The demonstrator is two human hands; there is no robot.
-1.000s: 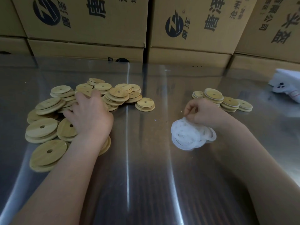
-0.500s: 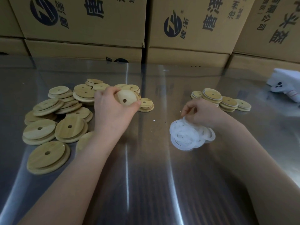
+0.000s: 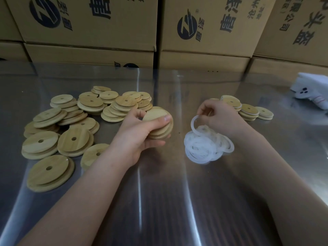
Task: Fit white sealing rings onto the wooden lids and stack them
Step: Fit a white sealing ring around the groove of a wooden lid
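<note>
**A lid in one hand, a ring in the other**

The left hand (image 3: 140, 132) holds a round, light brown wooden lid (image 3: 158, 121) up off the shiny metal table (image 3: 159, 201), with its fingers curled round the edge. The right hand (image 3: 218, 116) pinches one thin white ring (image 3: 192, 124) just above the pile of white rings (image 3: 204, 148). A big heap of wooden lids (image 3: 71, 121) lies to the left. Small stacks of lids (image 3: 248, 110) sit behind the right hand

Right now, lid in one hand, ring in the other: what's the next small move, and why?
Probably bring the white ring across onto the wooden lid: the left hand grips the lid, the right hand pinches one ring above the ring heap, and they are apart.
</note>
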